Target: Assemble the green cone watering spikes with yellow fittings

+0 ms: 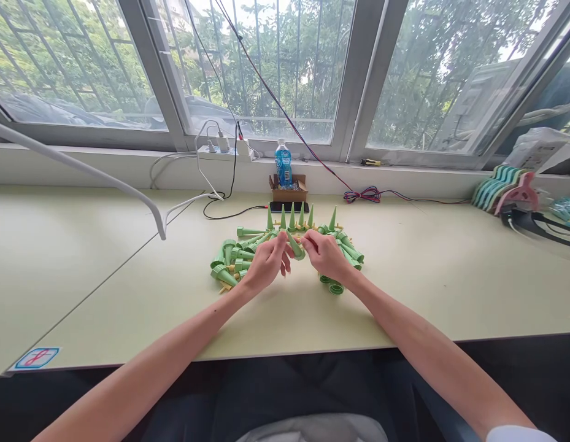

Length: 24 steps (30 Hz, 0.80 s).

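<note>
My left hand (267, 261) is closed on a green plastic plant watering spike (294, 245), tilted with its wide collar end toward the lower right. Just right of it, my right hand (327, 255) has its fingers pinched together close to the spike. A small yellowish bit shows near those fingertips, but what they hold is mostly hidden. Several green spikes with yellow valves lie in a loose pile (241, 265) beside my left hand. More spikes (351, 250) lie to the right, partly behind my right hand. Beyond both hands, a row of spikes (292, 218) stands tips up.
Behind the row lie a phone (289, 207) and a small cardboard box (289, 193) with a blue-labelled bottle (283, 162). A power strip (224, 152) sits by the window. A white curved arm (105, 162) reaches in from the left. Coiled cable (362, 194) and hangers (508, 187) are rightward.
</note>
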Each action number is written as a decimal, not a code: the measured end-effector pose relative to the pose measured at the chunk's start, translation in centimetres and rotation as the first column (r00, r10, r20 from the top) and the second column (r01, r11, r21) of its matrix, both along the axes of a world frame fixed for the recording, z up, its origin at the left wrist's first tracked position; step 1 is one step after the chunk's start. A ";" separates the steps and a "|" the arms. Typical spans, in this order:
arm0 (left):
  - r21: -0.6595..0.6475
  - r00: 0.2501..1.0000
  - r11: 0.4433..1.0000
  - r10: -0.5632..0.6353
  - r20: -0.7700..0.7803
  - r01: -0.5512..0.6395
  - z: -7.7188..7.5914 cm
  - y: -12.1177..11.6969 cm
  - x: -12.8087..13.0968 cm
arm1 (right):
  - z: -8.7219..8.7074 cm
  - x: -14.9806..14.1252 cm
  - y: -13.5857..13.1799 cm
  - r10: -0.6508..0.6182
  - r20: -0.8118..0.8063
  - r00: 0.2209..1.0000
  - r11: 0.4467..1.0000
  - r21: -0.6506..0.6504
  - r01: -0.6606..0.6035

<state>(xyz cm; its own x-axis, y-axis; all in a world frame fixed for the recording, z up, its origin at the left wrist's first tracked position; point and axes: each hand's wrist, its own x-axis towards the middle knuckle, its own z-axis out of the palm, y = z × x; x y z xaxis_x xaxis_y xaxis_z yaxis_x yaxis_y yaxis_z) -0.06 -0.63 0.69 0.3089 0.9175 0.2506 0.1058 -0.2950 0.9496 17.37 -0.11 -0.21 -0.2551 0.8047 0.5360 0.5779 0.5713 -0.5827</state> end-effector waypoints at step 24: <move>-0.497 0.942 0.808 -0.208 0.263 0.316 0.3 0.6 -0.4 | 0.3 0.0 -0.4 0.057 -0.052 0.997 0.997 0.046 -0.054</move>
<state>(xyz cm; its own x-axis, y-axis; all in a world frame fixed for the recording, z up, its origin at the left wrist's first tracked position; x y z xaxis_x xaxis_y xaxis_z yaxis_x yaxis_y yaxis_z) -0.47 -0.04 0.99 0.5541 0.8154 -0.1674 -0.0973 0.2631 0.9598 17.32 -0.50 0.13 -0.2687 0.7652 0.5850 0.5135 0.6276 -0.5852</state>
